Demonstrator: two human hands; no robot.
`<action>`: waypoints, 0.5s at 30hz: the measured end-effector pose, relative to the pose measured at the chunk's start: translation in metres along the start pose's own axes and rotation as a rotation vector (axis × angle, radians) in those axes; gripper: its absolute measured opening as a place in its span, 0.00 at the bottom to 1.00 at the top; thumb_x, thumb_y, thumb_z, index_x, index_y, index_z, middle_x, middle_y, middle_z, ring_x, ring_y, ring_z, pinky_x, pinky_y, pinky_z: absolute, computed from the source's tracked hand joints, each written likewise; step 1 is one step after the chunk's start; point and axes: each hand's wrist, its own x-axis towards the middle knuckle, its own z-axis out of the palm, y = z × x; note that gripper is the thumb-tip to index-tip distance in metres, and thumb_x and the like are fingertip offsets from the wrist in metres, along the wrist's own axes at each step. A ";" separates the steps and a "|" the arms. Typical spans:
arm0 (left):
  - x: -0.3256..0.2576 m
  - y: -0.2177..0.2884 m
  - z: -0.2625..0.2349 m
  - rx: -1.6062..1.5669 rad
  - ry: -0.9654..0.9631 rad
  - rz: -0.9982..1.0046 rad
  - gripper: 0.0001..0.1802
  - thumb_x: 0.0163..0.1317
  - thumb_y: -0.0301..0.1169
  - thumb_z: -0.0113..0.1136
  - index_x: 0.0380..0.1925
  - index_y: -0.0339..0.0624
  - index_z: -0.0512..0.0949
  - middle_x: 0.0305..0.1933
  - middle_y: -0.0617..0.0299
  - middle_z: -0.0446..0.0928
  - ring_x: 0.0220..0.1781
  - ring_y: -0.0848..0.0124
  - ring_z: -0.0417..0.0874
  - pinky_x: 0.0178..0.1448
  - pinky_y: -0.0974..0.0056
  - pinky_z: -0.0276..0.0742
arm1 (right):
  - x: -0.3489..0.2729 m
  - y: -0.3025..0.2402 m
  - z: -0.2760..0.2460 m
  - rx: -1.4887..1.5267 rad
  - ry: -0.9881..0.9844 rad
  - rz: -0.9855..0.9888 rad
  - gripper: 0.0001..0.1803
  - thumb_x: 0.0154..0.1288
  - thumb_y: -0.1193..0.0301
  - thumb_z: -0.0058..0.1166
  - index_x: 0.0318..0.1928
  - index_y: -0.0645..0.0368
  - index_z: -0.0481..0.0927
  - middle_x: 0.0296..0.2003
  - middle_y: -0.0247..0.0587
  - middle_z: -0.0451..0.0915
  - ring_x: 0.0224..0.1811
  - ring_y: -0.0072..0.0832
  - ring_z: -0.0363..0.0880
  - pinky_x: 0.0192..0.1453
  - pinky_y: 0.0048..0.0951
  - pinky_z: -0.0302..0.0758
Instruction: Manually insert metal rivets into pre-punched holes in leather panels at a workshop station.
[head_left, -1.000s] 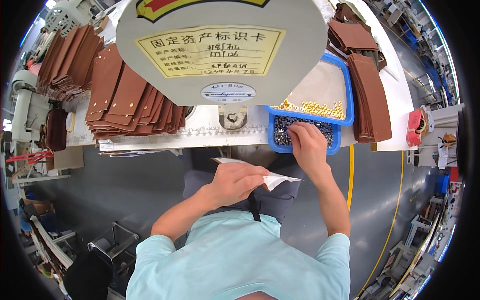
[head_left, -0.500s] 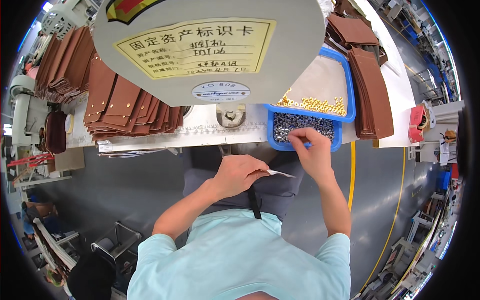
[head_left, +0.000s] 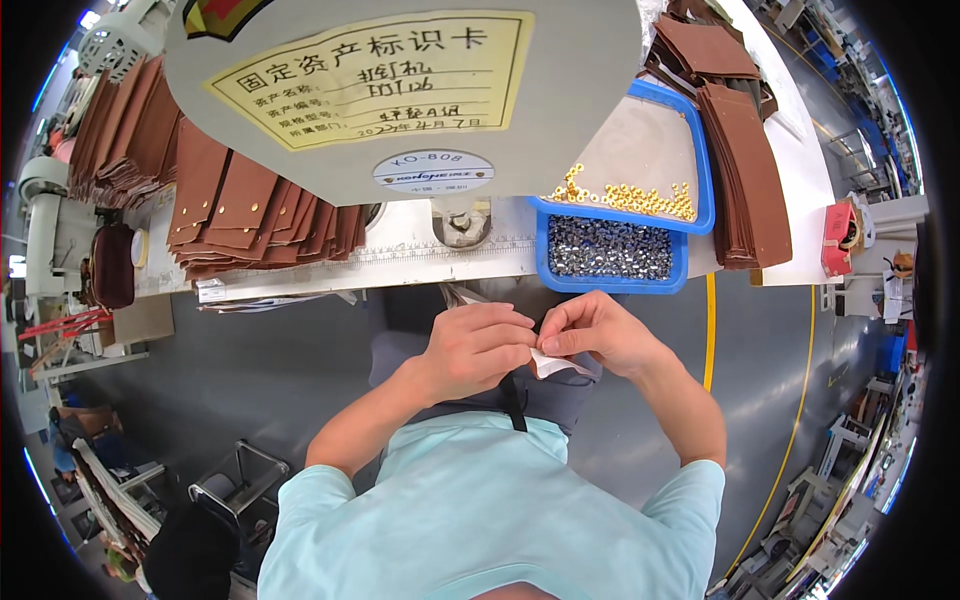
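Observation:
A small thin white piece [head_left: 556,366], like folded paper or sheet, hangs from the fingers of my left hand [head_left: 475,345]. That hand is closed on it, over my lap. My right hand [head_left: 598,335] pinches thumb and forefinger together at the same piece, touching it; what sits between those fingertips is hidden. In front of my hands is a lower blue tray [head_left: 612,286] of small dark metal parts. Behind it, partly resting over it, an upper blue tray [head_left: 702,150] holds small gold-coloured rings.
A grey machine head [head_left: 570,70] with a yellow label [head_left: 500,100] overhangs the table [head_left: 400,245]. Stacks of brown panels [head_left: 255,210] with gold studs lie left; more brown strips [head_left: 745,190] lie right of the trays. A ruler strip [head_left: 440,252] runs near the front edge.
My right hand has left the lower tray of metal parts and come down and left to the white piece. My left hand has stayed nearly in place, still holding that piece.

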 end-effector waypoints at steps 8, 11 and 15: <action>0.000 0.004 -0.002 0.016 -0.028 -0.025 0.14 0.45 0.23 0.74 0.31 0.46 0.78 0.35 0.66 0.85 0.39 0.63 0.89 0.42 0.61 0.88 | 0.000 0.002 -0.002 0.123 0.019 0.129 0.02 0.63 0.77 0.68 0.36 0.62 0.88 0.35 0.36 0.88 0.34 0.21 0.84 0.41 0.25 0.78; 0.000 0.004 -0.002 0.032 -0.035 -0.010 0.14 0.45 0.23 0.74 0.31 0.46 0.79 0.35 0.66 0.85 0.39 0.64 0.90 0.41 0.61 0.88 | -0.001 0.002 0.000 0.127 0.042 0.134 0.02 0.64 0.76 0.68 0.36 0.61 0.88 0.33 0.34 0.87 0.33 0.19 0.81 0.39 0.23 0.75; -0.002 0.004 -0.001 0.037 -0.031 -0.019 0.14 0.46 0.23 0.74 0.31 0.46 0.79 0.35 0.66 0.85 0.39 0.64 0.90 0.42 0.61 0.88 | -0.004 0.003 0.007 0.077 0.095 0.065 0.05 0.66 0.73 0.68 0.35 0.62 0.87 0.31 0.32 0.86 0.31 0.17 0.78 0.34 0.21 0.71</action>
